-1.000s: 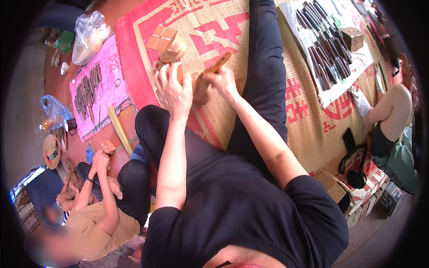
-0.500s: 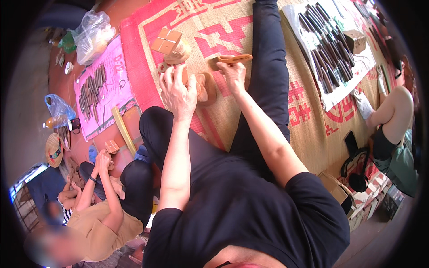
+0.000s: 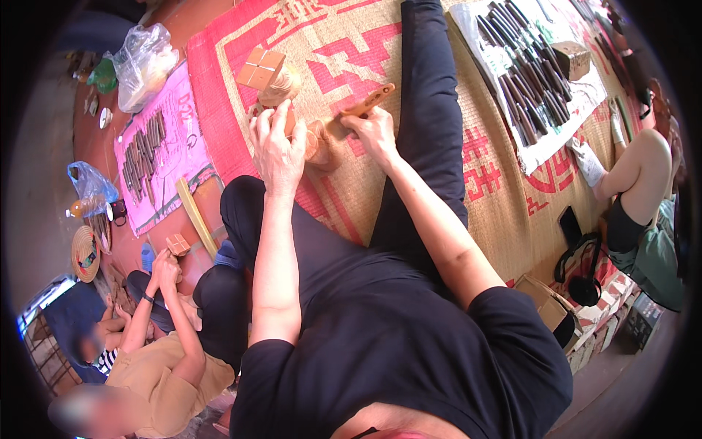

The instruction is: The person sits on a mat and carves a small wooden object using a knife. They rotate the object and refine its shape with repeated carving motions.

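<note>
My left hand (image 3: 278,150) grips a light-brown wooden piece (image 3: 316,150), its fingers spread over the top. Part of the piece is hidden under the palm and fingers; a rounded side shows near the thumb. My right hand (image 3: 376,135) is closed round a flat wooden handle (image 3: 371,99) with a hole at its upper end. The tool's other end, by the wooden piece, is too unclear to name. Just beyond my left hand, a square wooden block (image 3: 261,68) marked with a pale cross sits on a rounded, ridged wooden base (image 3: 281,86).
The red and straw-coloured mat (image 3: 351,186) lies below. Many dark-handled tools (image 3: 523,73) lie on a white cloth at right, beside a wooden block (image 3: 572,60). More tools (image 3: 145,150) lie on a pink cloth. At left a person (image 3: 172,329) holds a small block (image 3: 178,244).
The wooden handle has swung from nearly level to slanting up to the right. My right hand has turned with it, and my left hand stays on the wooden piece. The whole view has shifted slightly.
</note>
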The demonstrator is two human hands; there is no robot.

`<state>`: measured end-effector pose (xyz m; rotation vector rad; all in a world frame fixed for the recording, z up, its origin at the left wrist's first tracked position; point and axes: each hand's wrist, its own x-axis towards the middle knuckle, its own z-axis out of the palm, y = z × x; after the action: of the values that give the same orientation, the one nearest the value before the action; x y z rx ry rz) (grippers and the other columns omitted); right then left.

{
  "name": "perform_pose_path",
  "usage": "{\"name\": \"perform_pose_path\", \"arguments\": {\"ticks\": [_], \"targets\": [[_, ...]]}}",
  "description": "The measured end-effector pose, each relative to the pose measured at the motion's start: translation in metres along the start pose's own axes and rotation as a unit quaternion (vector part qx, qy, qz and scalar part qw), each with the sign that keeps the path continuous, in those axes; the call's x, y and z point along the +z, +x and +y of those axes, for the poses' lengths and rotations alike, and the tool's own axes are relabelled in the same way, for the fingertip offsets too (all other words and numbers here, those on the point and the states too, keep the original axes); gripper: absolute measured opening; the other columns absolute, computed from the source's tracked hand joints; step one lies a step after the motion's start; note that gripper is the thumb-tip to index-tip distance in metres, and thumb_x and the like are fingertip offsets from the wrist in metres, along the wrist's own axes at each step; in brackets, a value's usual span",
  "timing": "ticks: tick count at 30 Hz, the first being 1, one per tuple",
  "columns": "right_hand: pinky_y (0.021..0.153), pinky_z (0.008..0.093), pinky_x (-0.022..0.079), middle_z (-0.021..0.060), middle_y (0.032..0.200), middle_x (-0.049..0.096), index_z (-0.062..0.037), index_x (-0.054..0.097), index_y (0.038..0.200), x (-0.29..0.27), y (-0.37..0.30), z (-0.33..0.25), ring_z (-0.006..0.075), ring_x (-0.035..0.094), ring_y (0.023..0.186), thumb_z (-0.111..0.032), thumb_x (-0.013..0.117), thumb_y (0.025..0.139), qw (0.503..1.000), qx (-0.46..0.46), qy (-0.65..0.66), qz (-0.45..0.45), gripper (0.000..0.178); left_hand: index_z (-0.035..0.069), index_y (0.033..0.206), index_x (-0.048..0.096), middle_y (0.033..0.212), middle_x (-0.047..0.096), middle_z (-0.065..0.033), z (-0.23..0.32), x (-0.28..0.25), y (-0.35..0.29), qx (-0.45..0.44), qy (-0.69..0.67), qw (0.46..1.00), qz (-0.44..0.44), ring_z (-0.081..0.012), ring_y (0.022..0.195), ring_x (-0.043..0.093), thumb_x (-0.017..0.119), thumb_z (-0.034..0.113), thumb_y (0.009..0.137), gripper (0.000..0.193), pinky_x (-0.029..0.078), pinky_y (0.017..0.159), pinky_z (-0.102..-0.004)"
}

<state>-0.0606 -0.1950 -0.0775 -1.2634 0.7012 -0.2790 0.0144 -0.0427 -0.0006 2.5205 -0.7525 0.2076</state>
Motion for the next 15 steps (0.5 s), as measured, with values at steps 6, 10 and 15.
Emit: {"name": "perform_pose_path", "arguments": {"ticks": [6, 10, 15], "targets": [[0.068, 0.0345, 0.055, 0.0146, 0.079, 0.072, -0.0011, 0.074, 0.093, 0.007, -0.008, 0.023, 0.0197, 0.071, 0.073, -0.02, 0.07, 0.074, 0.993, 0.01, -0.115, -0.023, 0.027, 0.014, 0.128, 0.061, 0.124, 0.054, -0.014, -0.002, 0.0, -0.003, 0.011, 0.009, 1.0, 0.0, -0.0374, 0.124, 0.046, 0.067, 0.024, 0.086, 0.045, 0.044, 0.103, -0.0497], [0.065, 0.033, 0.054, 0.0139, 0.076, 0.072, -0.0015, 0.073, 0.094, -0.015, -0.001, 0.0, 0.0187, 0.07, 0.07, -0.019, 0.071, 0.074, 0.98, 0.059, -0.186, -0.049, 0.027, 0.014, 0.128, 0.061, 0.123, 0.054, -0.0136, 0.004, 0.0, -0.003, -0.007, 0.005, 1.0, -0.002, -0.0373, 0.125, 0.046, 0.066, 0.024, 0.085, 0.044, 0.043, 0.104, -0.0498], [0.064, 0.0307, 0.054, 0.0148, 0.077, 0.071, -0.0005, 0.072, 0.096, 0.014, 0.009, 0.005, 0.0172, 0.069, 0.069, -0.02, 0.072, 0.077, 0.999, -0.034, -0.033, -0.01, 0.027, 0.014, 0.128, 0.061, 0.123, 0.055, -0.0131, 0.005, 0.001, -0.002, 0.002, 0.008, 1.0, 0.004, -0.0365, 0.124, 0.047, 0.066, 0.023, 0.085, 0.044, 0.043, 0.104, -0.05]]}}
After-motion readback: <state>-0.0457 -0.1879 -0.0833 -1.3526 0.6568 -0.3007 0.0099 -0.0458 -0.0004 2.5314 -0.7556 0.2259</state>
